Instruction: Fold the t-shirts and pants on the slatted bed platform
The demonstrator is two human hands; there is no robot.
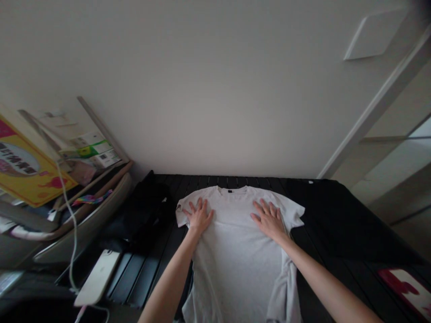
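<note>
Nearest, lower half of shirt on slatted worktop, rumpled along sides, hem out of view. Probably light, soft, limp, quick to crease; best held by shoulders or sleeves. Higher up, flat on shirt, left hand and right hand: fingers spread, nothing gripped. Past sleeves, black bundle left, black cloth right: little room sideways. Behind collar, narrow worktop strip, then wall.

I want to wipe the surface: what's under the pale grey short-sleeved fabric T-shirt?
A black slatted tabletop shows around the T-shirt; whatever lies directly beneath is covered.
</note>
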